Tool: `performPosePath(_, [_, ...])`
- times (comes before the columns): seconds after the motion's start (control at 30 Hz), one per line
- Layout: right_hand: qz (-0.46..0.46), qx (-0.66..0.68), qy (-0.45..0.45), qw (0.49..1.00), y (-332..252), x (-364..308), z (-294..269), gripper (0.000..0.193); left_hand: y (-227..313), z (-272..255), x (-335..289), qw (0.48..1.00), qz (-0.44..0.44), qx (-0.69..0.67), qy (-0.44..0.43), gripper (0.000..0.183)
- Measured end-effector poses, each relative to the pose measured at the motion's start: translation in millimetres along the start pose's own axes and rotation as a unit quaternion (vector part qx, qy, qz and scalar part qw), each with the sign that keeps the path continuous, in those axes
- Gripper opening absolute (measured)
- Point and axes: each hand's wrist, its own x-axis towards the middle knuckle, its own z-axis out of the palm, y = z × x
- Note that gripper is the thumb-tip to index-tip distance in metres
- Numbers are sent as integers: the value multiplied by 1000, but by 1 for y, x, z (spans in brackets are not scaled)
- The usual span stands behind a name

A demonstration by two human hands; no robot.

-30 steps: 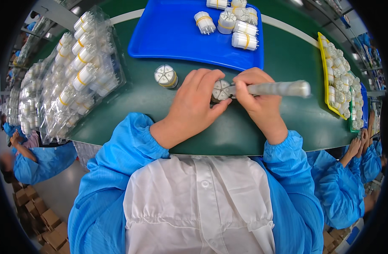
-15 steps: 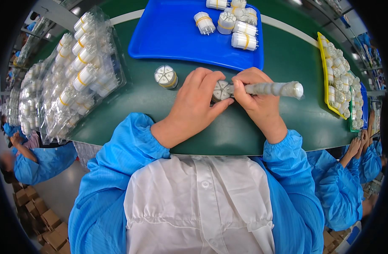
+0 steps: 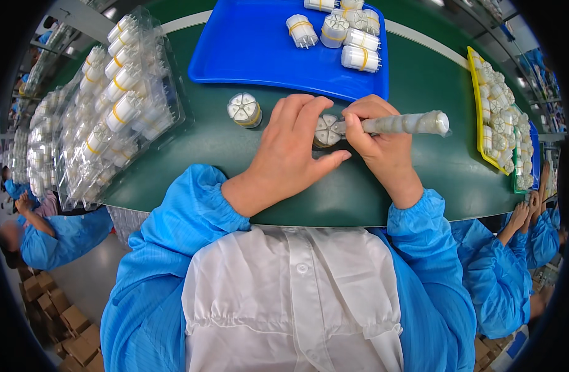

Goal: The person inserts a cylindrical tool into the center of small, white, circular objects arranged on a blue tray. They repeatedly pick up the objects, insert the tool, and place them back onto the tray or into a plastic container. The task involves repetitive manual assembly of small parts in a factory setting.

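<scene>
Your work on the bundle of white cylinders [image 3: 327,130] looks to be midway: it stands upright near the centre of the frame, its segmented round top facing up, with the narrow end of the wrapped stick-like tool [image 3: 418,123] at the top's right edge. Your right hand [image 3: 382,137] pinches that tool between thumb and fingers; your left hand [image 3: 286,144] curves along the bundle's left side with its thumb spread away, and whether its fingers press on the bundle you cannot tell from here. A second banded bundle [image 3: 244,110] stands on the green table [image 3: 284,201], left of centre. More lie in the blue tray [image 3: 247,56] at upper middle, and many fill the clear plastic trays [image 3: 163,133] at left. Which of these are finished and which are left, the view does not settle.
</scene>
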Motion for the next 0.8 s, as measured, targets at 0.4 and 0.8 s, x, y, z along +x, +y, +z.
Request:
performPosePath(0.4, [46, 61, 2, 997, 0, 0, -3, 5, 2, 1, -1, 998, -17, -66, -17, 62])
performPosePath(0.8, [94, 61, 46, 993, -1, 2, -9, 6, 20, -43, -27, 996, -35, -26, -76, 62])
